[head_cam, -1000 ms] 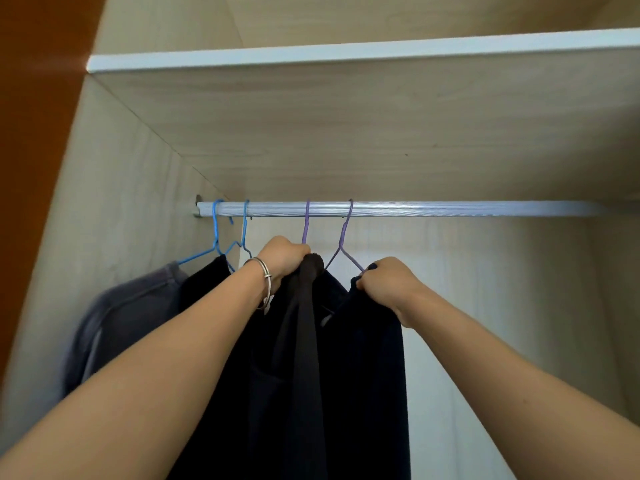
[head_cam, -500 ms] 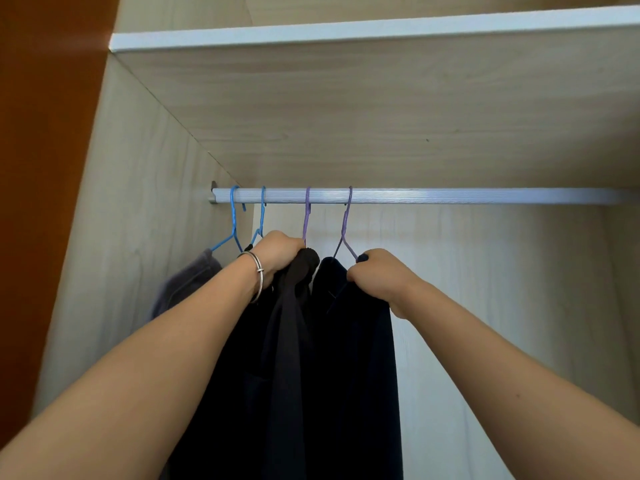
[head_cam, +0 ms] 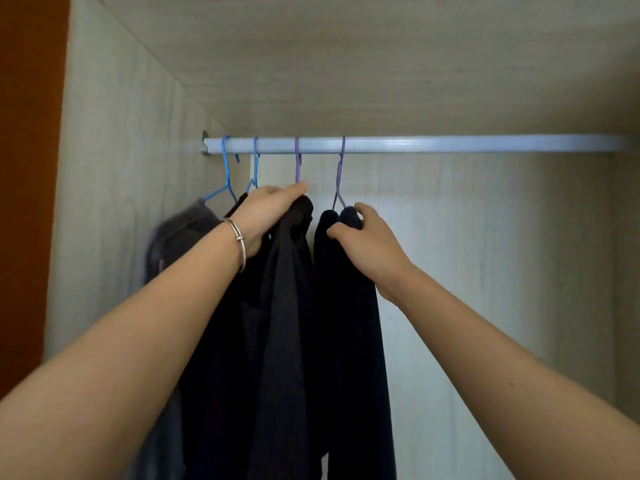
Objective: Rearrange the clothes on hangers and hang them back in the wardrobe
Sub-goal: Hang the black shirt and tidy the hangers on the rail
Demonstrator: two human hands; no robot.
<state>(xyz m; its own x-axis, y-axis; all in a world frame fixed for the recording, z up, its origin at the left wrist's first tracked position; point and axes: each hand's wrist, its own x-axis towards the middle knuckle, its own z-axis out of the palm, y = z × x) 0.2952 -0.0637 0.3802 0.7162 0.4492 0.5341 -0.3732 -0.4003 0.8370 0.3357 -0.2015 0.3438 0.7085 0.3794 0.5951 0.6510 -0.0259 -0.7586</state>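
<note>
Left hand (head_cam: 268, 216) has its fingers clamped on the black garment (head_cam: 287, 306) under a purple hanger (head_cam: 298, 164). Right hand (head_cam: 370, 247) fingers pinch the navy garment (head_cam: 353, 358) on the rail (head_cam: 450, 144).

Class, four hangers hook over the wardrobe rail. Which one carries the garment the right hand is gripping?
The rightmost purple hanger. The right hand pinches the dark navy garment hung on it; the other purple hanger sits by the left hand, and both blue ones hang farther left.

Both my bare arms reach up and forward, elbows nearly straight. My left hand (head_cam: 268, 216) lies palm down, fingers (head_cam: 294, 189) stretched flat, its wrist ringed by a thin bangle (head_cam: 239, 242). My right hand (head_cam: 370, 244) curls, thumb (head_cam: 337, 233) and fingertips pinched together.
</note>
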